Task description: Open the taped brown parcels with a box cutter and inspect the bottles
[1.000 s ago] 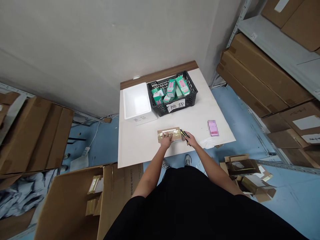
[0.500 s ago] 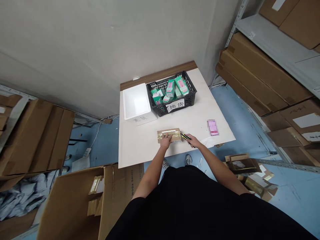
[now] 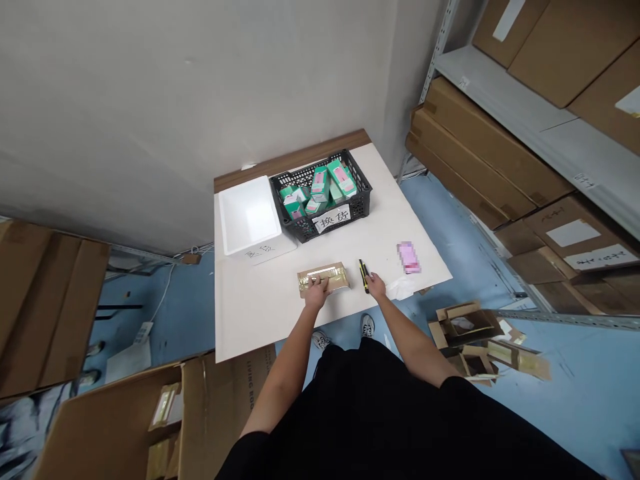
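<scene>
A small brown cardboard box (image 3: 337, 273) with shiny tape along its top lies near the front edge of the white table. My left hand (image 3: 317, 293) rests on that box, its fingers spread over the taped top. To the right of the box, my right hand (image 3: 376, 287) is closed around a black and yellow utility knife (image 3: 363, 273). The knife points away from me, apart from the box; whether its blade is out is too small to tell. A pink, blurred-out item (image 3: 409, 257) lies farther right on the table.
At the table's (image 3: 260, 303) back stand a white foam box (image 3: 250, 217) and a black crate (image 3: 360, 205) with several green and pink boxes. A large open carton (image 3: 193, 407) is at lower left, opened cartons (image 3: 465, 323) at right on the floor. Shelves (image 3: 530, 100) with cartons rise at right.
The utility knife has come away from the box's right end and now points more straight ahead, with my right hand around it. My left hand stays on the box. The view has shifted.
</scene>
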